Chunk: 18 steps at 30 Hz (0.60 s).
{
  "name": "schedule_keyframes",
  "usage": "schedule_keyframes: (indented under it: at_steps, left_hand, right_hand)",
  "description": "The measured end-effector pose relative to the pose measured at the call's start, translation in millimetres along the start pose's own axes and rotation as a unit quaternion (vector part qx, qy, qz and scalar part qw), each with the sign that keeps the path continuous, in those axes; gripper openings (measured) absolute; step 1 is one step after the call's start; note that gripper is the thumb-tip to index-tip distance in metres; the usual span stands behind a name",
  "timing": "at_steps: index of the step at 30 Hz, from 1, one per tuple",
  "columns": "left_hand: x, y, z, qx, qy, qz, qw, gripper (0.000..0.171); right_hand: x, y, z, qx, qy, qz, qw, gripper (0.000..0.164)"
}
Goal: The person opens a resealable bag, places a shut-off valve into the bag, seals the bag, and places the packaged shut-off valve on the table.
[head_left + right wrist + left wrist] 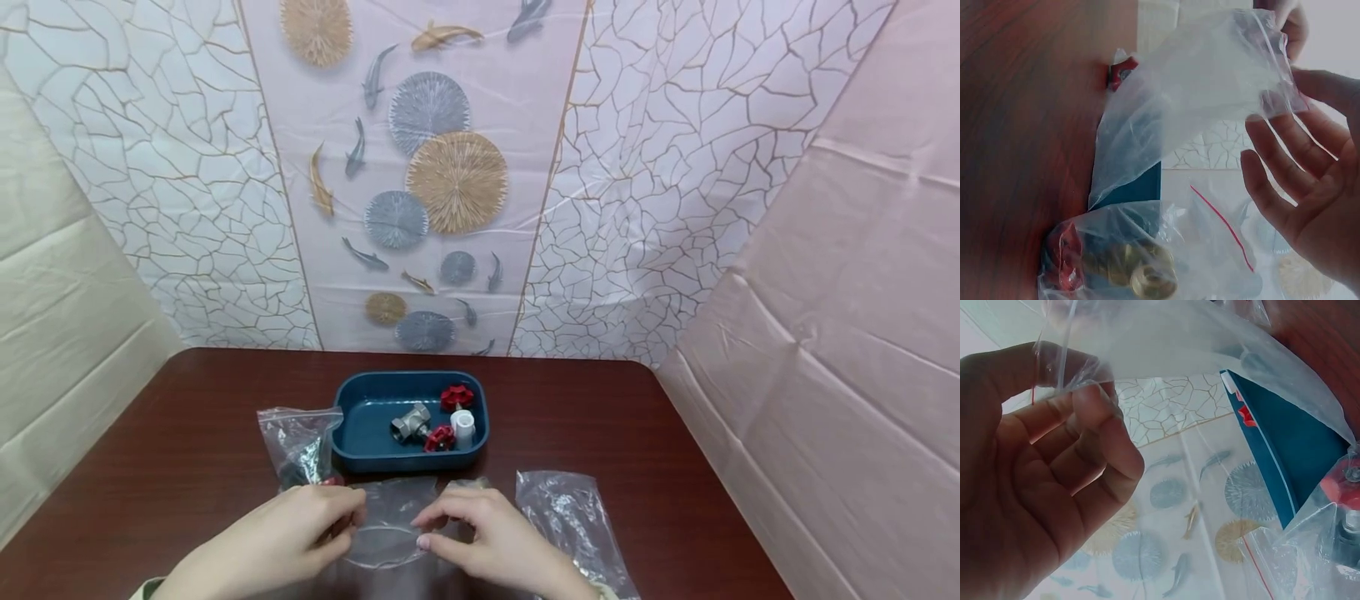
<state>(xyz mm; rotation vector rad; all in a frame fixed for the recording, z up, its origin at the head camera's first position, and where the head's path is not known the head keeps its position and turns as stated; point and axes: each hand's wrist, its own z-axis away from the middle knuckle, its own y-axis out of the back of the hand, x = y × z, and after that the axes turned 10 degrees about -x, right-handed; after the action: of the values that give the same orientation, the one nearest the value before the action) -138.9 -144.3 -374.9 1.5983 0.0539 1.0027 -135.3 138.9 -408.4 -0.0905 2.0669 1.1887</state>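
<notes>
Between my hands stands a clear zip bag with its mouth toward me; nothing shows inside it. My left hand pinches one side of the bag's top edge between thumb and curled fingers, as the left wrist view shows for the bag. On the other side my right hand holds the top edge of the bag between thumb and index finger, the other fingers loosely spread. Just beyond the hands sits a blue tray holding a metal valve with a red handwheel and a white valve with another.
Left of the tray stands a zip bag with a red-handled valve inside. Behind my right hand, another bag contains a brass valve with a red handle. A flat clear bag lies on the brown table at the right.
</notes>
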Motion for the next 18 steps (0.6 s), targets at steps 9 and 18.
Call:
schedule_keyframes:
  at_steps: [9,18]
  left_hand:
    - [2.3,-3.8,-9.4,-0.017,-0.028,0.012,0.9994,0.005]
    - [4.3,0.5,-13.5,0.04,-0.025,0.03,0.9984,0.016]
  right_hand:
    - [-3.5,-9.4,-8.6,0.045,0.033,0.085,0.995,0.013]
    - [-12.2,-7.9,-12.9,0.106,0.141,0.22,0.959,0.024]
